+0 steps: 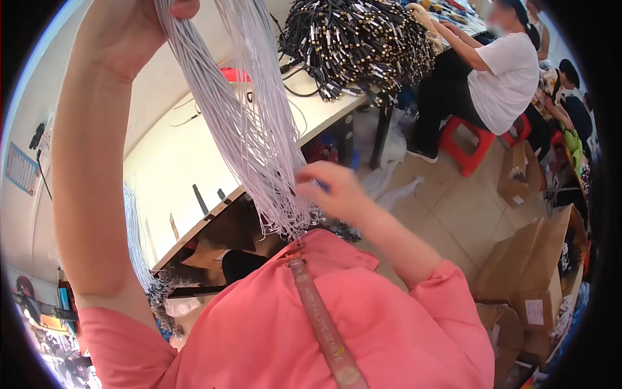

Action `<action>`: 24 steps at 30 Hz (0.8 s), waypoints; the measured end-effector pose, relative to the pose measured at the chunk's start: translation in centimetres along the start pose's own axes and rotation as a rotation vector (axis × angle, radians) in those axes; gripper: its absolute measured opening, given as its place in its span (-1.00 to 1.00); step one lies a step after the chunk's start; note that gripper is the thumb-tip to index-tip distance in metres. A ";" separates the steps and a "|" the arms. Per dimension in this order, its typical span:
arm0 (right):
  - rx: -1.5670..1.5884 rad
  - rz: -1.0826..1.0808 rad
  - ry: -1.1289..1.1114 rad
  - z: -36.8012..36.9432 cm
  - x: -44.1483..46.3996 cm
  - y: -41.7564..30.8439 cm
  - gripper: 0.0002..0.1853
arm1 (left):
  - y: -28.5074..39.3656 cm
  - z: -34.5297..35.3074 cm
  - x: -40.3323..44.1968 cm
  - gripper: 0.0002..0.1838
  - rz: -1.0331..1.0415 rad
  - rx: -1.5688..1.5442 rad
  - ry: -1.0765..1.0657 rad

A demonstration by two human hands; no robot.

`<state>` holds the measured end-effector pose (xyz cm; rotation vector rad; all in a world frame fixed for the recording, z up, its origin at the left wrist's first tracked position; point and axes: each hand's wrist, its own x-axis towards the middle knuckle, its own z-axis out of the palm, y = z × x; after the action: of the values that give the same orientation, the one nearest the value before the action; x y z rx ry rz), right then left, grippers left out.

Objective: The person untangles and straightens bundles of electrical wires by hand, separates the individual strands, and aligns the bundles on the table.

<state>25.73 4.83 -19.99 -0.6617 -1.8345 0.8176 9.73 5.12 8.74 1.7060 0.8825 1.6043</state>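
Observation:
A long bundle of thin grey-white cables [220, 104] hangs down in front of me. High at the top edge, my left hand [144, 39] is closed around it, with part of the hand cut off by the frame. The cables fall in loose strands, and their lower ends bunch together just above my pink top [311, 305]. Beside those ends, on their right, is my right hand [332, 188], blurred, with bent fingers at the edge of the strands. A small dark blue patch shows by its fingers. Whether these fingers grip any strand is not clear.
Behind the bundle stands a pale worktable [188, 155]; more cables [133, 220] hang at its left end. A big heap of black cables [356, 45] covers its far part. A seated co-worker [502, 71] is beyond, on a red stool [465, 146]. Cardboard boxes [518, 279] stand right.

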 end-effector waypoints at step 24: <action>-0.104 0.323 -0.079 -5.8 -5.0 5.7 -0.77 | -0.3 -2.5 1.4 -0.81 -0.044 -0.053 0.006</action>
<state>33.42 6.13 -25.49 -1.0239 -1.8767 0.9735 7.29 6.45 9.46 1.6352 0.8670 1.5908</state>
